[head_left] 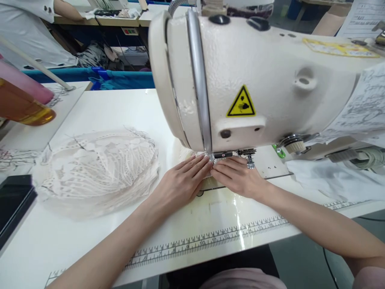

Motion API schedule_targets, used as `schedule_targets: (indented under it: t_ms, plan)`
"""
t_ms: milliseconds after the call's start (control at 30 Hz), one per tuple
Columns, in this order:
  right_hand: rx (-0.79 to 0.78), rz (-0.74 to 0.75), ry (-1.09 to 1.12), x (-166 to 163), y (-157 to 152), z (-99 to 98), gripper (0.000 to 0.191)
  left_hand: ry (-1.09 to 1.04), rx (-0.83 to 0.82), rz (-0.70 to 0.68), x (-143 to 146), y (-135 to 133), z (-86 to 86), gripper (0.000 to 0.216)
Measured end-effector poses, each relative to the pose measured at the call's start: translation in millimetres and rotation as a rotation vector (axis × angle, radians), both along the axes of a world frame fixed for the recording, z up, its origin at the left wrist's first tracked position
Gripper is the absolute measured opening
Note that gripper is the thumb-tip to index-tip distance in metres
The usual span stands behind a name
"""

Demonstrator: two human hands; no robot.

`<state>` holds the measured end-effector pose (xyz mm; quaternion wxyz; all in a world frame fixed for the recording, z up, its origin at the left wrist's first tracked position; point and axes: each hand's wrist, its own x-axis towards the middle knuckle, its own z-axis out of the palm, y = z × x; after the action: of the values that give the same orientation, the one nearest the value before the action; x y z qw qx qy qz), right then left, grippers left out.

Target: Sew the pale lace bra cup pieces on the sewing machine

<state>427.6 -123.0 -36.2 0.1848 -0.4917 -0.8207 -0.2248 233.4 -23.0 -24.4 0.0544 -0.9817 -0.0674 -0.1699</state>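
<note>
Beneath the head of a cream sewing machine (267, 80), both hands lie close together at the needle area. My left hand (188, 176) rests flat, fingers stretched toward the presser foot (211, 157). From the other side, my right hand (237, 175) lies with its fingers extended, the fingertips nearly meeting those of the left. A bit of pale lace-like fabric (207, 173) shows at the fingertips; most of it is hidden by the hands and the machine. To the left of my left hand lies a pile of white lace pieces (99, 168).
A printed ruler (207, 239) runs along the front edge of the white table (120, 245). A black phone-like object (16, 204) and amber and pink thread cones (27, 106) are at left. White cloth (327, 180) lies at right. Another person's arm (67, 10) shows behind.
</note>
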Motion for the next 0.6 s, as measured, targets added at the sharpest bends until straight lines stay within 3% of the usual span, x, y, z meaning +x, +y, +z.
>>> schedule_targets:
  t_ms: [600]
  plan:
    - [-0.150,-0.029,0.091,3.1,-1.2,-2.3,0.030,0.015,-0.030,0.078,3.9,-6.6,0.8,0.037]
